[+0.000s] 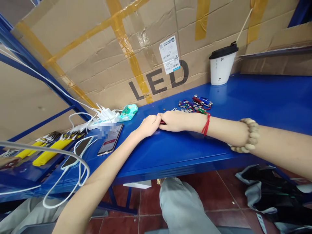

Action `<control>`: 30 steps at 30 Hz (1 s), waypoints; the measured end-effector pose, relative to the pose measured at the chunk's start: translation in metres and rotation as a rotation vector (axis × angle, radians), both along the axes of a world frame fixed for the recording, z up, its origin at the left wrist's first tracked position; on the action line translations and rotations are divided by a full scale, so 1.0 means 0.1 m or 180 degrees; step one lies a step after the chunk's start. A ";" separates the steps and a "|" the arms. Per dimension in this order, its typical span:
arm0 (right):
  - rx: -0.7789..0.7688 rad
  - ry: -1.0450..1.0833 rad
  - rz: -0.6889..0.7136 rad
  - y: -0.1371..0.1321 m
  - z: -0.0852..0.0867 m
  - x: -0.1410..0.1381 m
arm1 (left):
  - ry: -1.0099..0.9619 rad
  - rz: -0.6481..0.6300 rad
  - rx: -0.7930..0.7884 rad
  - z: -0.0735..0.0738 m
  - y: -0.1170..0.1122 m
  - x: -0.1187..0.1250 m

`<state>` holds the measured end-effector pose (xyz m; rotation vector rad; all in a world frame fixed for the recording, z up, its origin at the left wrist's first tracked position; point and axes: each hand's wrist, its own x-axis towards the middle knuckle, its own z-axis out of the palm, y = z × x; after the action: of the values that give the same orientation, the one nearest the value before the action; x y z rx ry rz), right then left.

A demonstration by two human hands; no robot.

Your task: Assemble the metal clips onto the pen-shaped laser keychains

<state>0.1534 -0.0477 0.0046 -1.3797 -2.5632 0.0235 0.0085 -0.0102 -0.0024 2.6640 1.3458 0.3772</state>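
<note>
Along the back of the workbench stands a cardboard sheet (92, 48) printed LED, its top cut off by the picture's edge. Before it runs the blue tabletop (190, 146), much of its left part hidden under cables and forearm. Below the front edge, black plastic (265, 191) is crumpled on the floor, its contents impossible to make out, and a grey trouser leg (180, 201) is cropped at the bottom. At far left lie yellow bundles (52, 152), blurred and hard to identify. A lidded paper cup (221, 68) stands upright near the cardboard; a phone (110, 139) lies flat, its upper end under a pixelated patch. Mid-table, the left hand (149, 125) and right hand (172, 120) meet, backs upward. The right fingers are curled, pinching a red piece (162, 123) that lies between the two hands, only a sliver showing; the left fingers are bent close together, and whether they grip it too I cannot tell. Just behind the right wrist lies a pile of small coloured metal cylinders (197, 103), overlapping too closely to count, the nearest partly covered by that wrist.
</note>
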 end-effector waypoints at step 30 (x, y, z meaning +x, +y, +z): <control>0.0053 -0.0064 0.0055 0.12 -0.10 0.02 | 0.0283 -0.0042 0.0190 -0.04 0.01 -0.04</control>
<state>0.1550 -0.0356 -0.0053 -1.3587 -2.5858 -0.0089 0.0050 -0.0093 -0.0061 2.7677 1.3612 0.3055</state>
